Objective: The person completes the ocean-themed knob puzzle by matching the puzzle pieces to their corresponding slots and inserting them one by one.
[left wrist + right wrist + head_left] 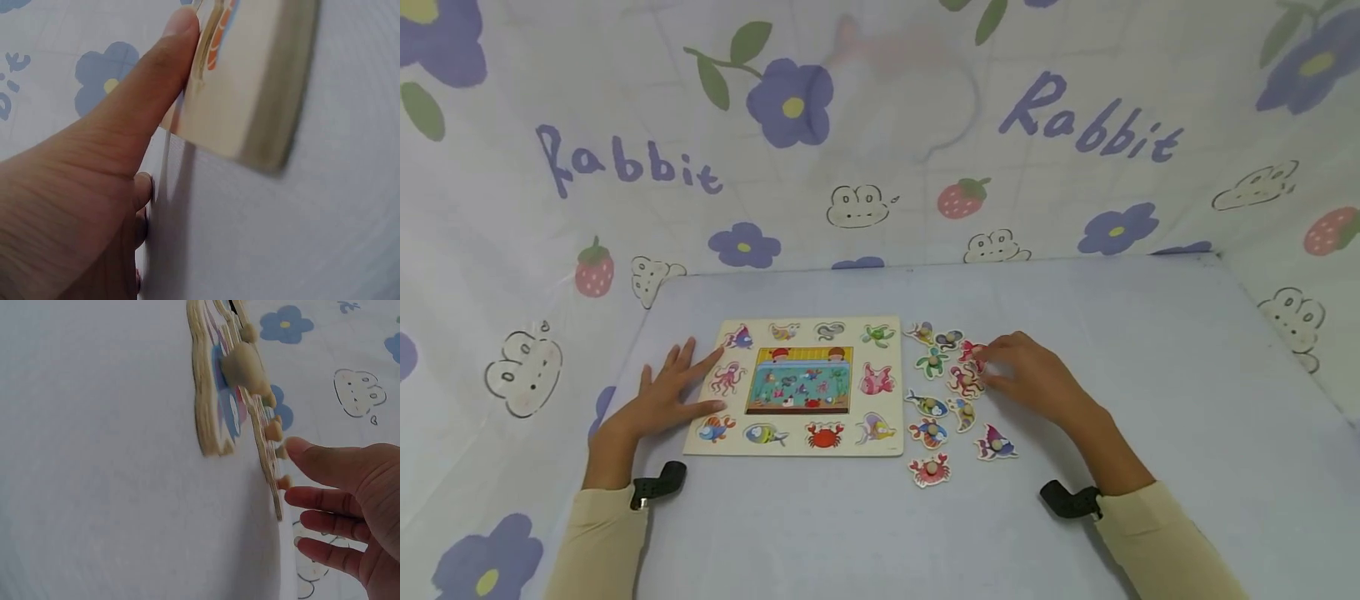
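A pale wooden puzzle board (820, 332) with sea-animal pictures lies flat, an aquarium scene at its middle. My left hand (666, 390) spreads its fingers at the board's left edge, and its thumb (156, 69) rests on the edge. Beside the board's right side lie several knobbed puzzle pieces. My right hand (1033, 375) is at the upper right of this group, thumb and fingers apart. Its fingertips reach the pink fish piece (972, 354), partly hidden by them, and the octopus piece (966, 382) is just below. In the right wrist view, wooden knobs (274, 430) stand close to the thumb (303, 450).
Nearer the front lie a crab piece (930, 471) and a purple fish piece (996, 443). A turtle piece (932, 363) and a striped fish piece (927, 404) sit near the board. A patterned curtain (865, 125) rises behind the white table (820, 533).
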Tool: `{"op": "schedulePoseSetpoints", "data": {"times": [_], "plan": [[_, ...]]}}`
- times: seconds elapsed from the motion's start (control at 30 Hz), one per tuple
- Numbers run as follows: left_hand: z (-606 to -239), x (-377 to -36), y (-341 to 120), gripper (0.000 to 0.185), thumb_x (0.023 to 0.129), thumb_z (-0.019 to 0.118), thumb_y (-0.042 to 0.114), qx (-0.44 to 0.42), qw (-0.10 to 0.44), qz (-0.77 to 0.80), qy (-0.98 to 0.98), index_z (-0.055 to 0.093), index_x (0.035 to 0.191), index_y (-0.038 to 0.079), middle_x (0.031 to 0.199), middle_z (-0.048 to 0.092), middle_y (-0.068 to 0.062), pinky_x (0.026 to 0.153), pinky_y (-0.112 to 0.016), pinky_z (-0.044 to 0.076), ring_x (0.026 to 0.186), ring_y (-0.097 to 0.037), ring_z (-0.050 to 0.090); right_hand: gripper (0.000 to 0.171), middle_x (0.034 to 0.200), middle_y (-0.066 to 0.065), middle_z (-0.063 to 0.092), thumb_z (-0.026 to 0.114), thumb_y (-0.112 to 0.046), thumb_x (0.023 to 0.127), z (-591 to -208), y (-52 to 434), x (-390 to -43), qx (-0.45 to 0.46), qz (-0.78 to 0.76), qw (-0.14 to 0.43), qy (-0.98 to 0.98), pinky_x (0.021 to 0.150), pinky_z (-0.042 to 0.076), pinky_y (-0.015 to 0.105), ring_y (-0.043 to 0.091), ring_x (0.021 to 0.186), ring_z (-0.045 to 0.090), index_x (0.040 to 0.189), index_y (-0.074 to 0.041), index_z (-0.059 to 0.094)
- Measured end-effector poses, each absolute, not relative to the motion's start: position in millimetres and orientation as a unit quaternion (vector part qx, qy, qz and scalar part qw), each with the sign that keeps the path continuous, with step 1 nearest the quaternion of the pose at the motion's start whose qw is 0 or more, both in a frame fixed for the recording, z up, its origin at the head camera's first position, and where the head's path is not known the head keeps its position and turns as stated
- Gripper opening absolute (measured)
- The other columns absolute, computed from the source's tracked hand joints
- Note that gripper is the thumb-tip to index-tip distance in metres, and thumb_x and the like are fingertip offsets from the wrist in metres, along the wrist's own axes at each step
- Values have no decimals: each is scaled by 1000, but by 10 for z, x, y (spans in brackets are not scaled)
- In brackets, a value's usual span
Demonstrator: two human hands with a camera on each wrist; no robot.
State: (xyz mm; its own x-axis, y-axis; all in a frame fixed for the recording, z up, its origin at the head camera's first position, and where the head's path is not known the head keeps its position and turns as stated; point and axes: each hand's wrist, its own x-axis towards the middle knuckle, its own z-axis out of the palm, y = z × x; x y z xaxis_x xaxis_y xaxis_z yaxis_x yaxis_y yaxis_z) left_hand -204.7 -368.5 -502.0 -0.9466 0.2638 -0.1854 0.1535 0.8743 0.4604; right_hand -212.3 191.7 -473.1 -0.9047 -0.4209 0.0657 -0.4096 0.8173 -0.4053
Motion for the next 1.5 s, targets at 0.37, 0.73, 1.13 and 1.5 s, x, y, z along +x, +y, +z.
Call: {"op": "schedulePoseSetpoints", "data": {"times": [0.37,0.73,1.13,1.5], "plan": [[-5034,-2055,-3670,95,87,72,57,107,121,226,961,25,162,24,168,-6,-23,110,-75,-15,152,-47,-12,25,116,11,71,83,-21,86,-4737,1830,-2136,-263,-171,12,950,97,52,52,33,116,62,110,-17,81],[-5059,-2113,-3670,96,87,72,59,112,116,218,963,23,163,27,169,-2,-18,110,-75,-15,153,-46,-13,18,98,1,72,83,-22,86,-4727,1779,-2213,-274,-178,13,945,86,56,46,23,96,66,102,-14,82],[-5033,-2106,-3673,96,86,73,59,111,113,226,961,24,163,27,170,1,-16,110,-75,-14,153,-45,-12,16,108,7,74,81,-20,87,-4721,1806,-2229,-270,-188,15,944,95,53,53,32,108,66,101,-13,82],[-5091,-2075,-3722,96,85,74,58,109,112,236,959,26,162,26,170,2,-18,109,-76,-16,153,-46,-12,13,98,1,74,82,-18,86,-4723,1818,-2247,-279,-196,3,940,86,56,48,25,96,67,99,-14,81]]}}
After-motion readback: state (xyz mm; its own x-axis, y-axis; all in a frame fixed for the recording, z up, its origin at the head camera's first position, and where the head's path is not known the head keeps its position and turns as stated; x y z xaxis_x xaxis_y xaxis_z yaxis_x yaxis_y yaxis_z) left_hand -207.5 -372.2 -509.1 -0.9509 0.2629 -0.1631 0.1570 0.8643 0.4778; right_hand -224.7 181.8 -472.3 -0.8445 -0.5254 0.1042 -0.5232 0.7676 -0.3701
